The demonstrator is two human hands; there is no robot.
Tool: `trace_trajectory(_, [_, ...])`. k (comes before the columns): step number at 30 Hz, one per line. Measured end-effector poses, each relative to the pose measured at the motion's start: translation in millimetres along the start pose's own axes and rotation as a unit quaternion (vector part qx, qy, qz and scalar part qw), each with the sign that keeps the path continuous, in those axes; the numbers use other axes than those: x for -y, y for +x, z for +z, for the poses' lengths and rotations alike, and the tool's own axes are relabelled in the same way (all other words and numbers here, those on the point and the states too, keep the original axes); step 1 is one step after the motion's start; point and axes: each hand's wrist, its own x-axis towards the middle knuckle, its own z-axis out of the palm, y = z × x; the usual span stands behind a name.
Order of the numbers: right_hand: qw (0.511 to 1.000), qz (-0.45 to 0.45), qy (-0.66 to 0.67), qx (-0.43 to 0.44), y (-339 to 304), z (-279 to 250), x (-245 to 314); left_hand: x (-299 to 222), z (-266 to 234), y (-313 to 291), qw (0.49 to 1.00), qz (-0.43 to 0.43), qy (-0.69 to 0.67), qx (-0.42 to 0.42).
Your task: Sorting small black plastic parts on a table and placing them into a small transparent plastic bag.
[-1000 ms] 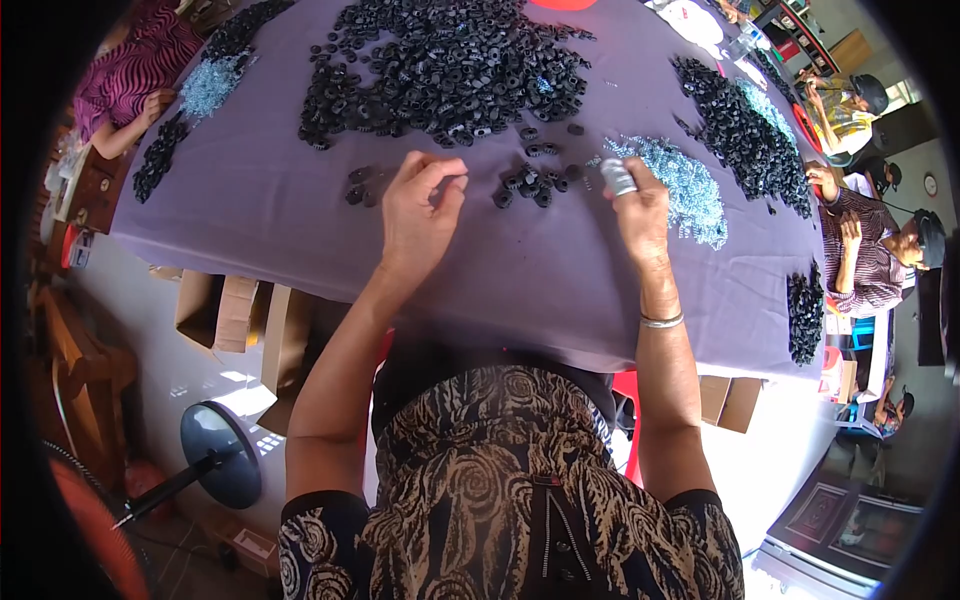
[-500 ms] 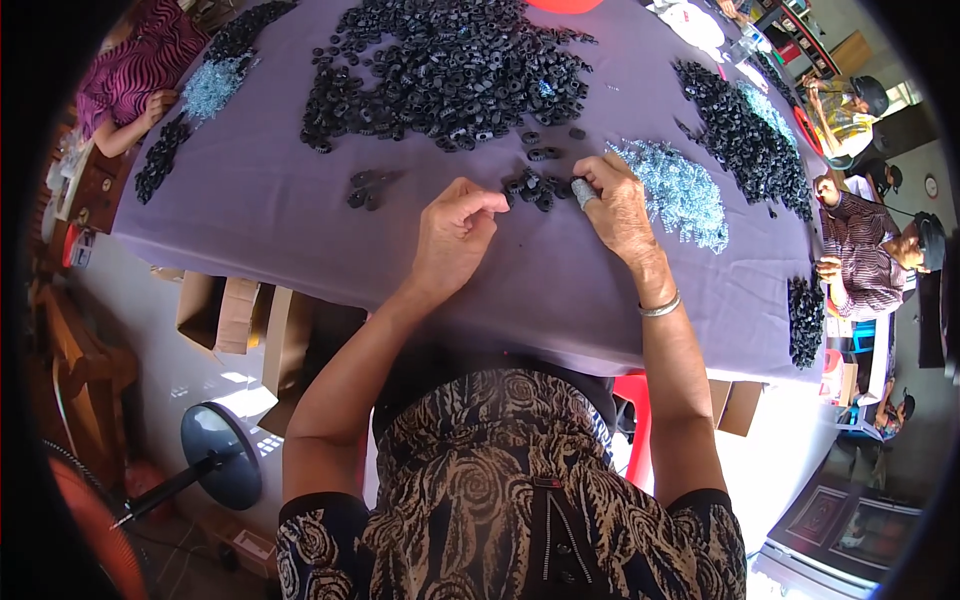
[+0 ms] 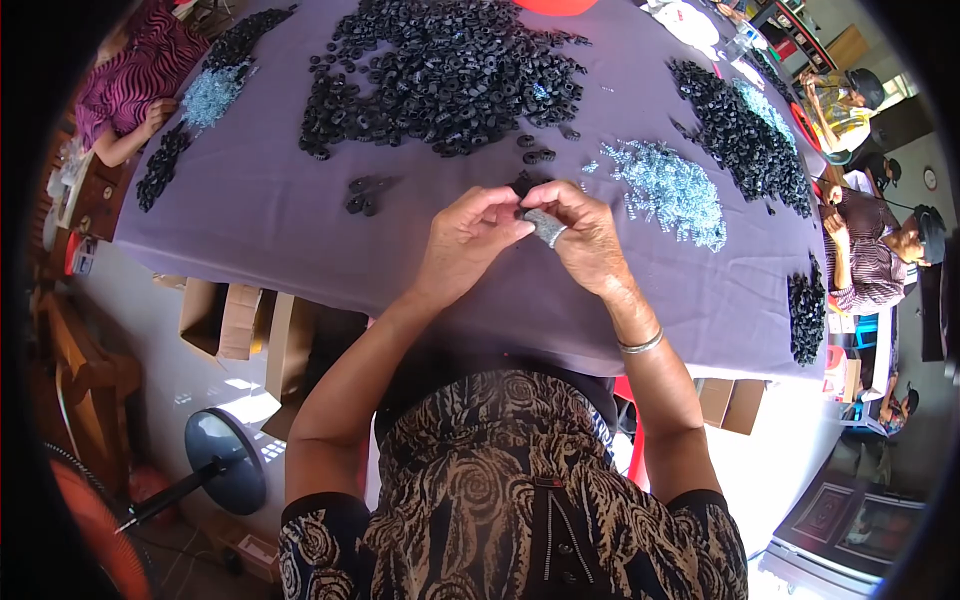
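Over the near middle of the table, my left hand [image 3: 466,240] and my right hand [image 3: 583,238] meet fingertip to fingertip. A small black plastic piece [image 3: 522,212] is pinched between them, mostly hidden by the fingers. The right thumb wears a grey wrapping [image 3: 545,227]. Just beyond the fingertips lies a small heap of black pieces [image 3: 524,183], partly covered by my hands. To the right spreads a pile of tiny pale-blue pieces that look like coil springs [image 3: 672,195]. A few black ring-like pieces [image 3: 366,194] lie left of my left hand.
A large heap of black ring-like pieces [image 3: 450,85] covers the far middle of the purple tablecloth [image 3: 270,190]. More black piles [image 3: 740,135] lie at the right. A person [image 3: 140,90] sits at the left; others [image 3: 880,240] are along the right. Cardboard boxes [image 3: 235,320] stand below the table edge.
My right hand has moved left from beside the springs to meet my left hand. The two hands, apart before, now touch around the small black piece.
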Motion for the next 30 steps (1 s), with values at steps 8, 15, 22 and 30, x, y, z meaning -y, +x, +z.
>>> trace_trajectory(8, [0.999, 0.015, 0.037, 0.01, -2.8, 1.3, -0.4, 2.1, -13.2, 0.6, 0.998, -0.043, 0.038, 0.039])
trace_trajectory(15, [0.925, -0.018, -0.367, -0.093, 14.3, -53.9, 3.2, -2.9, -11.9, 2.9, 0.993, -0.037, 0.1, 0.047])
trace_trajectory(22, [0.781, -0.148, -0.605, -0.04, 16.8, -46.8, -12.3, -1.3, -10.3, 0.2, 0.996, -0.048, 0.075, 0.022])
trace_trajectory(30, [0.812, -0.107, -0.573, -0.031, 20.2, -46.3, -1.9, 0.7, -12.4, 1.0, 0.989, -0.026, 0.144, 0.034])
